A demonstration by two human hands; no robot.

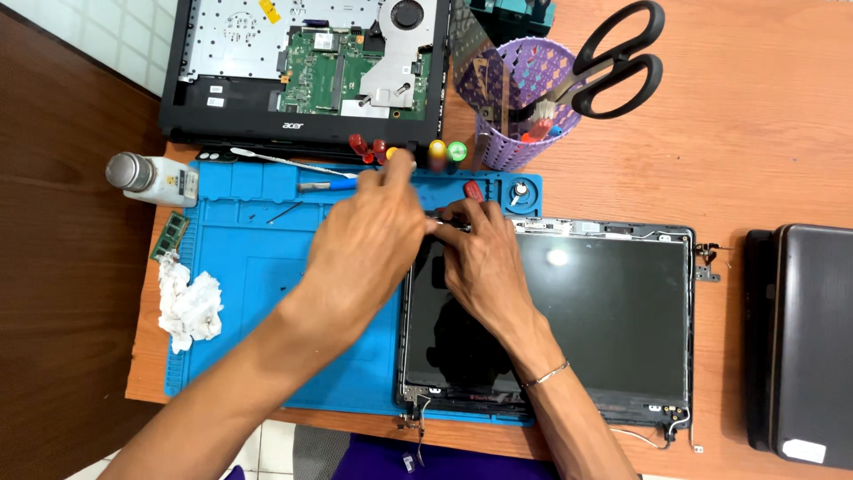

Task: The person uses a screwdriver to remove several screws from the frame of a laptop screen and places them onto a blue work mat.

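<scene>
Laptop screen panel (604,311), bare, flat under the right hand (480,262) on the blue mat (267,311), steadied at its top-left corner. Left hand (364,244) meets the right there, fingers pinched on a small tool; which tool, cannot tell. Opened laptop base (302,62) beyond the hands. White bottle (155,178), pale label, left of them.

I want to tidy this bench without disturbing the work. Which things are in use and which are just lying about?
In use: left hand, right hand, screen panel, blue mat.

Lying about: scissors, bottle, tissue, memory stick, opened laptop, closed laptop.
</scene>
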